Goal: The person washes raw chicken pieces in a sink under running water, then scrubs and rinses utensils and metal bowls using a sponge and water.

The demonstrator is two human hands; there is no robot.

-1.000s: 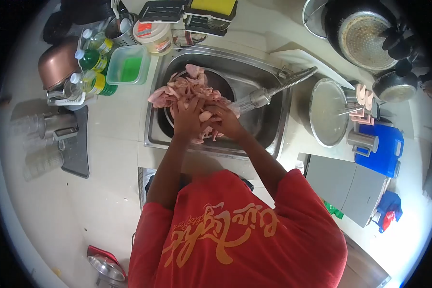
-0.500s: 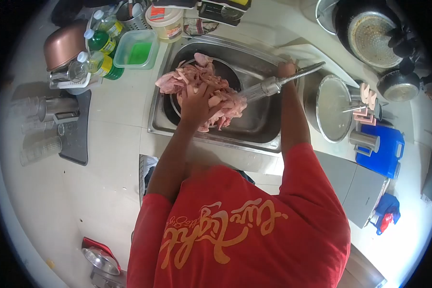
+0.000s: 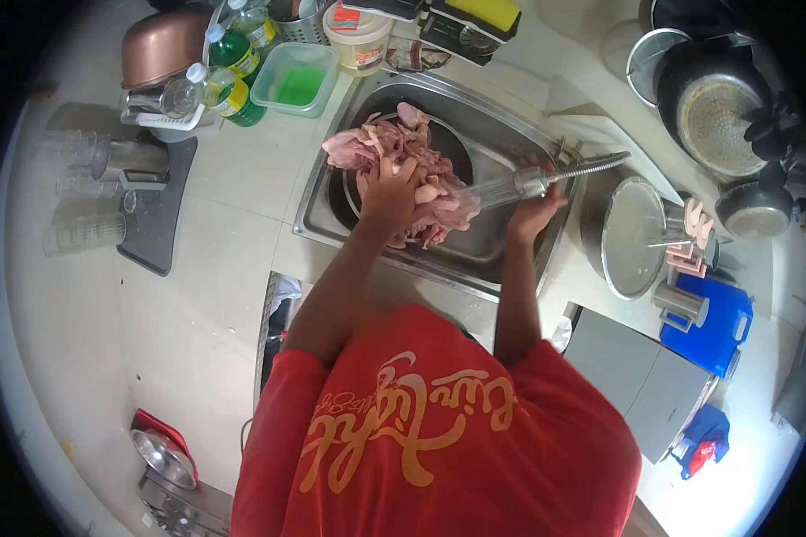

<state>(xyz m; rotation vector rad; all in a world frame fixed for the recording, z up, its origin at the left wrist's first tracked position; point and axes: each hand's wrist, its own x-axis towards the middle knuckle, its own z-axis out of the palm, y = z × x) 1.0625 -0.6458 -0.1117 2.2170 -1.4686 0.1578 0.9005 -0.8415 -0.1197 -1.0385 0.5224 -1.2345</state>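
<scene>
Raw chicken pieces point(image 3: 425, 166) lie heaped over a wide round pan point(image 3: 459, 159) in the steel sink point(image 3: 501, 246). My left hand point(image 3: 391, 192) presses onto the middle of the heap, fingers spread and curved over the meat. It does not close round any one piece that I can see. Clear water streams from a flexible spout's nozzle point(image 3: 530, 183) onto the right end of the chicken. Just below and behind that nozzle is my right hand point(image 3: 535, 213), its fingers apart and partly hidden by the spout. Whether it touches the nozzle is unclear.
Left of the sink stand a plastic tub with green liquid point(image 3: 300, 87), green-labelled bottles point(image 3: 233, 94) and a lidded bucket point(image 3: 358, 45). A large pot of cloudy liquid point(image 3: 631, 237) sits to the right, near a blue container point(image 3: 707, 322) and hanging pans point(image 3: 721, 116).
My right hand has come from the sink's far right corner back toward me, to beside the nozzle. My left hand stays on the chicken. The view has shifted and turned slightly.
</scene>
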